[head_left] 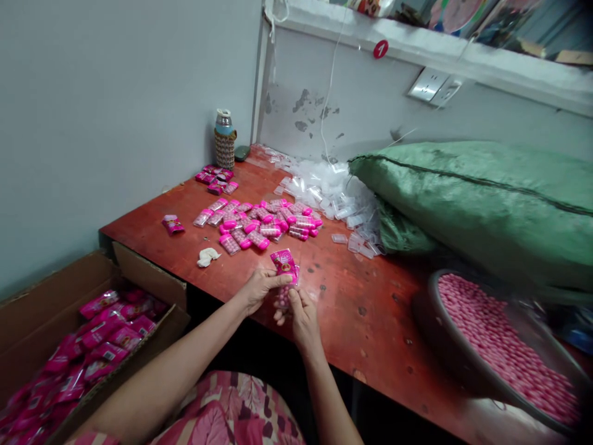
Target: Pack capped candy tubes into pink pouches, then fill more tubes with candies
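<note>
My left hand is closed, its thumb pressed along a pink printed wrapper. Below the thumb, the lower end of a clear candy box full of pink balls shows at the wrapper's bottom. My right hand is closed around this end, thumb in front and fingers partly behind it. Both hands meet above the front edge of the red table. Just beyond them lies a pile of filled clear candy boxes with pink caps.
A carton of wrapped packs stands at left. On the table are a single wrapped pack, crumpled white scrap, a flask, clear empty boxes, a green sack and a basin of pink balls.
</note>
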### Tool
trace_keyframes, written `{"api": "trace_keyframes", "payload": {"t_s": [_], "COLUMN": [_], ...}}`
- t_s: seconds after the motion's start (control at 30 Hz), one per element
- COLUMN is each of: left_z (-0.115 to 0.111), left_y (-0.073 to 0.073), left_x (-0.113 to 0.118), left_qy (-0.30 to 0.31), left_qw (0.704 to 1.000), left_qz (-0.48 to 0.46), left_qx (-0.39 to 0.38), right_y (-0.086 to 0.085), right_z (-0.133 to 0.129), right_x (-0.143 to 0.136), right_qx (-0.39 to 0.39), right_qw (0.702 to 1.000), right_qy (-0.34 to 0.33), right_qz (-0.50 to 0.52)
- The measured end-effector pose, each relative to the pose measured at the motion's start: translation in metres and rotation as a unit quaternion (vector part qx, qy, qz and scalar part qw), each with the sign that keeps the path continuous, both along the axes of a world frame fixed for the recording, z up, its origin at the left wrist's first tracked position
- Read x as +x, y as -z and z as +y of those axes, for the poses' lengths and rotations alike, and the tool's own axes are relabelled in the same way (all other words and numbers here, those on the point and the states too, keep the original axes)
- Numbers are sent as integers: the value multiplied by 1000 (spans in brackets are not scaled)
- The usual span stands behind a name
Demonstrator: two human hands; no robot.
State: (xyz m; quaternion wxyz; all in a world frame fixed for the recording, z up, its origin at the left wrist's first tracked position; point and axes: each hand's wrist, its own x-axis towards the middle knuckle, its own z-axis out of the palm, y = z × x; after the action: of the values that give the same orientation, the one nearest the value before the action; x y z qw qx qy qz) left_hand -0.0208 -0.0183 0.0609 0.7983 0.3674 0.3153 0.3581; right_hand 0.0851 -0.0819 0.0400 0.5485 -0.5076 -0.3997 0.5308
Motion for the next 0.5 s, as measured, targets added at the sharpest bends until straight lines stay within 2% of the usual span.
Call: {"api": "trace_keyframes", "payload": {"t_s": [0.13,0.3,0.5], "left_z": [-1,-2,-11], "left_y": [2,4,2], "left_x": [-1,0,0], "left_qy": [15,-65,-30], "left_qw": [1000,996,997], "left_qz": [4,-22,-35], "left_qx": [7,-51,-66], "right_y": [2,4,9], "right_z": [-1,-10,-13], "right_x": [2,2,2], "right_qx": [14,29,12], "right_qw": [997,998,990], "right_qy": [42,34,82], "right_qz": [-57,44,118]}}
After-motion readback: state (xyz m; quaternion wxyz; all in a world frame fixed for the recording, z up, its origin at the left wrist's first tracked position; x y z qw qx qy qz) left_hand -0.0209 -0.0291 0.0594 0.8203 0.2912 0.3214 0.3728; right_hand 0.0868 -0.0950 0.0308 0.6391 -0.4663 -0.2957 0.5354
